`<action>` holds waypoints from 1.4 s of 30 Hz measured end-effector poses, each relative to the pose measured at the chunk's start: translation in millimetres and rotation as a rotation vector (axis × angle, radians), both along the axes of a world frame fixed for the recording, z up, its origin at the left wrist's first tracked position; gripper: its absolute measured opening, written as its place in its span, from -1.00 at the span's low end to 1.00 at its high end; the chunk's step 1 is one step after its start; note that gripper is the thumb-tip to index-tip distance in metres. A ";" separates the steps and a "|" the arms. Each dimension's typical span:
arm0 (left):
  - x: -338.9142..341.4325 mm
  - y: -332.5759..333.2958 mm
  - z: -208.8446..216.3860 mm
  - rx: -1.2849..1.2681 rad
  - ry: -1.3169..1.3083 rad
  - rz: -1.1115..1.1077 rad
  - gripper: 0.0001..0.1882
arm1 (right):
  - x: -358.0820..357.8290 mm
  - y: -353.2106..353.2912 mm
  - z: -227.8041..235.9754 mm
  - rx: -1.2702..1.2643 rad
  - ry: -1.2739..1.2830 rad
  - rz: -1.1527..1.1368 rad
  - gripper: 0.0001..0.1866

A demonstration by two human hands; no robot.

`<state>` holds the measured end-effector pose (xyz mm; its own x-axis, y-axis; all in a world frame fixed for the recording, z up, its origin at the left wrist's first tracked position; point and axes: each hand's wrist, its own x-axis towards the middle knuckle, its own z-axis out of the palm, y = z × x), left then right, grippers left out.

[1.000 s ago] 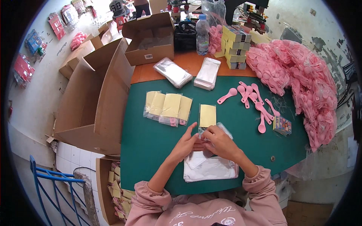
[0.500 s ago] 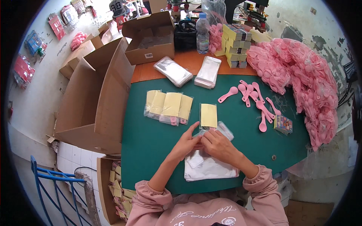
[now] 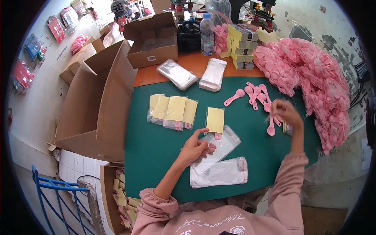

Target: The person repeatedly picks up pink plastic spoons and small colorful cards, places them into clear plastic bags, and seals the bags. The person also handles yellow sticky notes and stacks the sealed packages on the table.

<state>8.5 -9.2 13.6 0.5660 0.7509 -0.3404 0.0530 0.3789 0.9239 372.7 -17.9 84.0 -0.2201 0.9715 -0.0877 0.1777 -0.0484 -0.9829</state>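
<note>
Near the table's middle, my left hand [image 3: 194, 148] is at the lower end of a clear plastic bag [image 3: 206, 138], its index finger by the bag's edge and its other fingers curled at the film. Inside that bag are a yellow card [image 3: 215, 120] and a pink spoon, whose handle end [image 3: 217, 136] shows below the card. My right hand [image 3: 288, 112], partly smeared by motion, is above the loose pink spoons [image 3: 271, 129] with its fingers drawn together; a faint translucent bit shows at the fingertips. Beneath the left hand lie flat clear bags [image 3: 223, 147].
Several filled packets [image 3: 176, 109] lie at left. More clear bags [image 3: 219, 174] are in front; two stacks [image 3: 178, 74] [image 3: 212, 74] lie behind. Card stacks [image 3: 243, 47], a water bottle [image 3: 207, 35] and bagged pink spoons [image 3: 309, 74] line the back and right. Cardboard boxes [image 3: 84, 121] stand left.
My right hand has left the bag and moved right, over the loose spoons. The left hand stays at the bag. The spoon handle and the flat bags below are now more exposed.
</note>
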 end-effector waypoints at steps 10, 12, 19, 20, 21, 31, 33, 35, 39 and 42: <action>6.6 -5.3 2.8 -0.056 -0.251 0.070 -0.53 | -163.7 -40.9 -29.0 0.477 -0.778 0.021 -0.53; 9.3 -6.4 5.0 -0.068 -0.244 0.034 -0.53 | -168.8 -35.2 -44.5 0.551 -0.853 0.001 -0.61; -3.0 3.9 18.7 -0.088 -0.160 -0.001 -0.55 | -158.3 -25.2 -59.6 0.608 -0.481 -0.154 -0.81; -3.3 2.7 15.0 -0.093 -0.156 0.002 -0.55 | -158.5 -24.5 -59.6 0.604 -0.477 -0.153 -0.81; -2.0 1.0 8.6 0.151 -0.047 0.036 -0.56 | -157.6 -22.6 -59.2 0.561 -0.389 -0.143 -0.81; 7.3 -1.4 -3.1 0.610 0.192 0.085 -0.87 | -147.6 -21.2 -81.3 0.178 -0.017 -0.097 -0.86; 8.0 -1.4 -6.6 0.577 0.179 0.089 -0.86 | -150.4 -23.3 -77.8 -0.020 0.182 -0.115 -0.86; 10.0 -2.2 -6.4 0.507 0.190 0.113 -0.84 | -155.1 -24.0 -76.0 -0.221 0.380 -0.135 -0.85; 13.5 -3.3 -14.9 0.397 0.195 0.198 -0.81 | -164.6 -23.1 -75.2 -0.078 0.215 -0.250 -0.85; 12.5 -4.0 -20.5 0.341 0.214 0.225 -0.82 | -171.8 -22.7 -72.9 -0.009 0.147 -0.338 -0.83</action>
